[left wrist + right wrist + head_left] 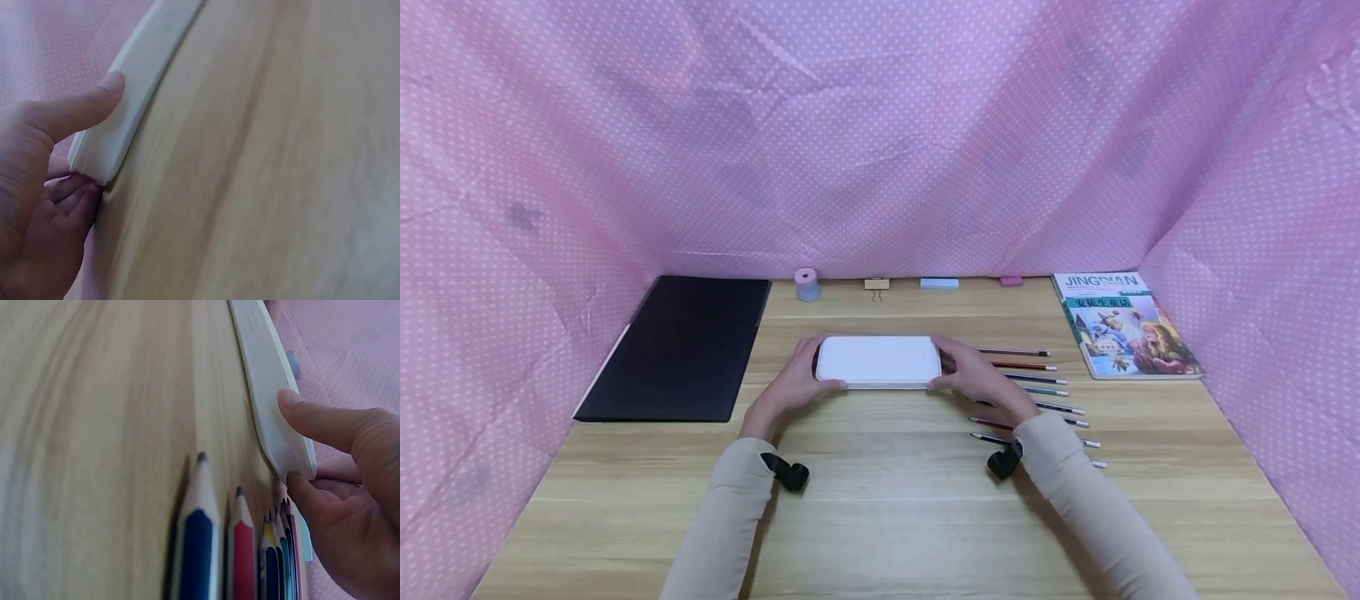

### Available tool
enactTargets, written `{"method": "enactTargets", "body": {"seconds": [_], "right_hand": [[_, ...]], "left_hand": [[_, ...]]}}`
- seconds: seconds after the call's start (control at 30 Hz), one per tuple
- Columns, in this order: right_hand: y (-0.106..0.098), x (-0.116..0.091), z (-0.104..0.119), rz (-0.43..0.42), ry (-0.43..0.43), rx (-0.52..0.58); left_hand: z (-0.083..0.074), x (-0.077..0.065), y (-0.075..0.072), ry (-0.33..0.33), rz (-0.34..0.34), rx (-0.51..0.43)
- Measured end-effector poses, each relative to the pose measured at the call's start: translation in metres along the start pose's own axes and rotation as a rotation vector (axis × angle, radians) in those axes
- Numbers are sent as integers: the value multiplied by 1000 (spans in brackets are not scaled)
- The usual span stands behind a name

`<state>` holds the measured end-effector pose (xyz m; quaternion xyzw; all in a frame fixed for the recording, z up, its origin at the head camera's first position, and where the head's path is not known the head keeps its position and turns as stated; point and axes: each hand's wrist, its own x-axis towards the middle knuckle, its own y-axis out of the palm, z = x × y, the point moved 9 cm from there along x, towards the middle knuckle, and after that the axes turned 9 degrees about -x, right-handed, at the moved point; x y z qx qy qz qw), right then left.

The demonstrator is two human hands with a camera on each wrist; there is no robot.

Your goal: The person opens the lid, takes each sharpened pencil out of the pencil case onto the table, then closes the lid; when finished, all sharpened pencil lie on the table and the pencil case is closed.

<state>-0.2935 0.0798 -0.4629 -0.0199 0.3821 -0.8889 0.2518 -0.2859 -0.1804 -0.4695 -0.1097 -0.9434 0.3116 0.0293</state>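
Note:
A flat white box with rounded corners lies lengthwise across the middle of the wooden table, its lower edge right at the tabletop in both wrist views. My left hand grips its left end, with the thumb along the near side and the fingers curled round the end. At the opposite end my right hand holds it the same way, its thumb pressed to the near side. Several pencils lie in a row beside and partly beneath my right forearm, their sharpened tips pointing left.
A black folder lies at the left. Along the back stand a pink-and-blue spool-shaped item, a gold binder clip, a pale blue block and a small pink block. A book lies at the back right. Pink dotted cloth encloses the table.

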Motion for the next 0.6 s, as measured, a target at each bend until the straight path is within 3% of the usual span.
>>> {"method": "enactTargets", "body": {"seconds": [0.43,0.6], "right_hand": [[-3,0,7,-12,-33,-38],[-22,-6,15,-47,-114,-32]], "left_hand": [[-1,-1,-2,-14,15,-11],[-2,-1,-18,-49,35,-59]]}}
